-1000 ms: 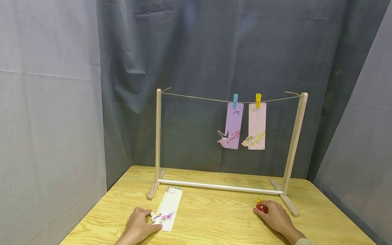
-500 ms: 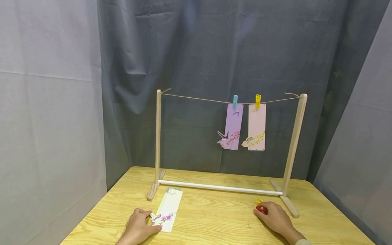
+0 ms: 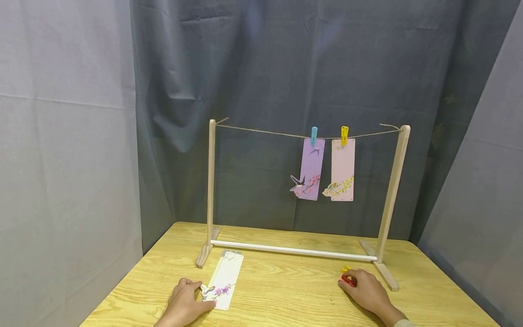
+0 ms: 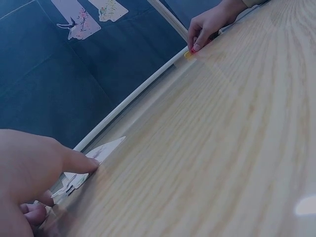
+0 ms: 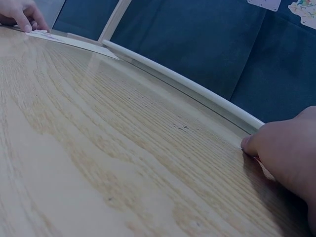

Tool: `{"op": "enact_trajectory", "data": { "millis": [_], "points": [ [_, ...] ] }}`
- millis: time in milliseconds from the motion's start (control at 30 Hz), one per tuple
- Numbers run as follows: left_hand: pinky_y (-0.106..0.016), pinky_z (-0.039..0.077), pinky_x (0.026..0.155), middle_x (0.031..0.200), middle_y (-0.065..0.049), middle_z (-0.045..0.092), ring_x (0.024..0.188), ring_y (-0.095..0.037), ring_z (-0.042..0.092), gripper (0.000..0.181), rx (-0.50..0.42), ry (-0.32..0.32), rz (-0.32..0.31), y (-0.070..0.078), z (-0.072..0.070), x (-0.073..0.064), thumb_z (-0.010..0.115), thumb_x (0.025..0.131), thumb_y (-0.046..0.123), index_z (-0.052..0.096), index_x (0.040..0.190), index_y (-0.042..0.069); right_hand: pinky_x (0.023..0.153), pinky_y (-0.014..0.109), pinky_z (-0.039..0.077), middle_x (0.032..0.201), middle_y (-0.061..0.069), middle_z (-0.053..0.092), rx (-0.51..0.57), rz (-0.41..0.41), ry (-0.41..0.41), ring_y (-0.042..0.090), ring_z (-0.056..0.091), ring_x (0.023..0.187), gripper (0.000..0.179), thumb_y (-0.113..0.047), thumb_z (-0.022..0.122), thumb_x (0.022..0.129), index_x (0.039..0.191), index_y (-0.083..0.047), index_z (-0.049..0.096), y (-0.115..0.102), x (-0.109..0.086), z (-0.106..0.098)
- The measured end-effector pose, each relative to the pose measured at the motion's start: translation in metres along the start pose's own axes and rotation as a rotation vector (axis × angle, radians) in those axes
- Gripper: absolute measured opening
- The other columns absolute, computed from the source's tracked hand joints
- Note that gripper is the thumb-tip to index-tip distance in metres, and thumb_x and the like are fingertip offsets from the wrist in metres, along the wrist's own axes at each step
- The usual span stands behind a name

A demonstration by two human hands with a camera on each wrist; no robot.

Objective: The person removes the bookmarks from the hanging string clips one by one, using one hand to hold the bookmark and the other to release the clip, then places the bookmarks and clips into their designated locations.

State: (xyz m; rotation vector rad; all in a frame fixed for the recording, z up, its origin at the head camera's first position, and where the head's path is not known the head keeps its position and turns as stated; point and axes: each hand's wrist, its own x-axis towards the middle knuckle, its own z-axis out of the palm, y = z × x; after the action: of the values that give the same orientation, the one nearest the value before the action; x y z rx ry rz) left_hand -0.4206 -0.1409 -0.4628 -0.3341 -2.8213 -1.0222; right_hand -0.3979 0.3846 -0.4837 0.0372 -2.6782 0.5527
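At the table's near left, my left hand (image 3: 183,300) holds the lower left edge of a white bookmark (image 3: 229,274) printed with a bird and purple flowers. Its thumb lies at the bottom corner and a finger by the bird cut-out. The bookmark lies flat, with the edge of another sheet showing under its top. On the right, my right hand (image 3: 367,290) pinches a red clothespin (image 3: 348,281) down at the tabletop, its far end hidden by the fingers. A yellow clothespin (image 3: 345,269) lies just beyond those fingertips.
Behind the hands stands a wooden frame (image 3: 393,190) with a white bottom bar (image 3: 294,250) and a string (image 3: 261,131). From the string hang a purple bookmark (image 3: 312,165) by a blue clothespin (image 3: 314,135) and a pink bookmark (image 3: 343,165) by a yellow one.
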Motion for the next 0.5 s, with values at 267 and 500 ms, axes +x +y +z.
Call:
{"op": "enact_trajectory", "data": {
  "millis": [267, 500],
  "points": [
    [-0.052, 0.043, 0.081, 0.109, -0.013, 0.049, 0.097, -0.033, 0.048, 0.081, 0.001, -0.003, -0.006, 0.0012, 0.0001, 0.0005, 0.089, 0.076, 0.045, 0.063, 0.130, -0.010, 0.065, 0.042, 0.054, 0.097, 0.001, 0.070, 0.004, 0.000, 0.004, 0.014, 0.061, 0.078, 0.040, -0.042, 0.081, 0.089, 0.111, -0.009, 0.078, -0.0020, -0.0008, -0.0012],
    [-0.050, 0.043, 0.080, 0.109, -0.013, 0.049, 0.096, -0.032, 0.047, 0.081, 0.008, 0.001, 0.002, 0.0019, 0.0009, 0.0001, 0.089, 0.077, 0.045, 0.064, 0.130, -0.010, 0.064, 0.040, 0.052, 0.096, 0.001, 0.070, 0.006, 0.005, 0.001, 0.013, 0.059, 0.077, 0.039, -0.042, 0.081, 0.089, 0.111, -0.009, 0.078, -0.0034, -0.0010, -0.0015]
  ]
}}
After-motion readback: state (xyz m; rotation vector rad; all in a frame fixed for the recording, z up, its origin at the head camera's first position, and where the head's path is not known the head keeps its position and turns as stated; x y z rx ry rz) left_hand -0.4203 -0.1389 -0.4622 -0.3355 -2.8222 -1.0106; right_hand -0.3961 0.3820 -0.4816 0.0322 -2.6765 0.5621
